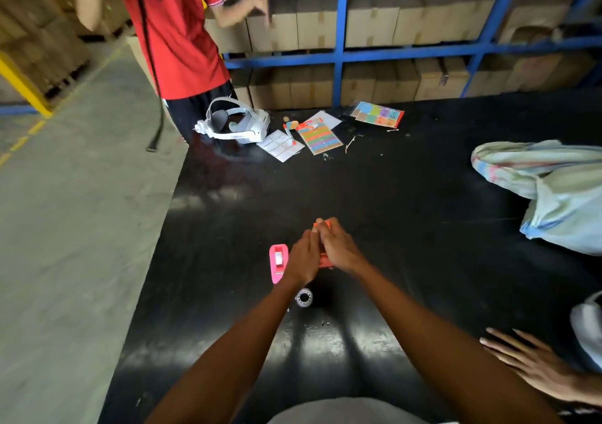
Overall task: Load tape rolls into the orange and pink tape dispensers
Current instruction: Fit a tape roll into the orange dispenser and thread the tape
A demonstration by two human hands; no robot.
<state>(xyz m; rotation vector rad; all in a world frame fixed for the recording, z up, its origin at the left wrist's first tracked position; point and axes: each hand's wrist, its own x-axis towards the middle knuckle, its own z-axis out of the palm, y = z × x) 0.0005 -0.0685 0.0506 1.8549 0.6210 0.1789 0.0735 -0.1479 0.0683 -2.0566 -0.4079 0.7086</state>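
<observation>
Both my hands close around the orange tape dispenser at the middle of the black table. My left hand grips its left side and my right hand covers its top and right side, so only orange edges show near my fingertips and under my palm. The pink tape dispenser lies flat just left of my left hand, with a white roll seated in it. A loose clear tape roll lies on the table beside my left wrist.
A white headset, sticker sheets and colour cards lie at the table's far side. A person in a red shirt stands at the far left corner. Another person's hand rests at the near right; a striped cloth bag lies right.
</observation>
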